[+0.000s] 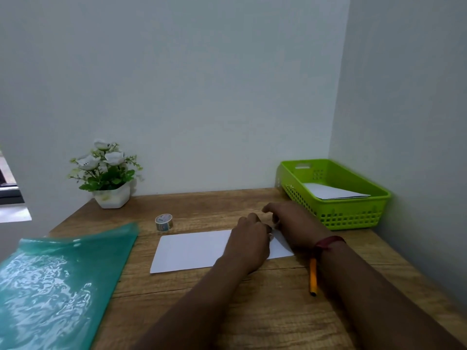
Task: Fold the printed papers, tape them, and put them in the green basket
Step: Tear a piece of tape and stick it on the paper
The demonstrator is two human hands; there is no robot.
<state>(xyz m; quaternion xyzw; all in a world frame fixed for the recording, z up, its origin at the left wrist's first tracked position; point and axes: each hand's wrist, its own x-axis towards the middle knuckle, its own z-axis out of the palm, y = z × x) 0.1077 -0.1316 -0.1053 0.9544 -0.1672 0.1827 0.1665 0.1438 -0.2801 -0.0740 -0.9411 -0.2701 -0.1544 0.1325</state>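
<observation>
A folded white paper (192, 251) lies flat on the wooden table (278, 311) in front of me. My left hand (249, 239) rests on its right part, fingers curled at the far edge. My right hand (293, 222), a red thread round the wrist, meets it there and pinches at the paper's far right corner. Whatever sits between the fingertips is too small to make out. A patterned tape roll (163, 222) stands just beyond the paper's left end. The green basket (351, 214) stands at the back right with a folded paper (333, 192) inside.
A translucent green plastic folder (55, 286) covers the table's left front. An orange pen (312, 276) lies between my forearms. A white pot of artificial flowers (111, 195) stands at the back left. Walls close the table in behind and on the right.
</observation>
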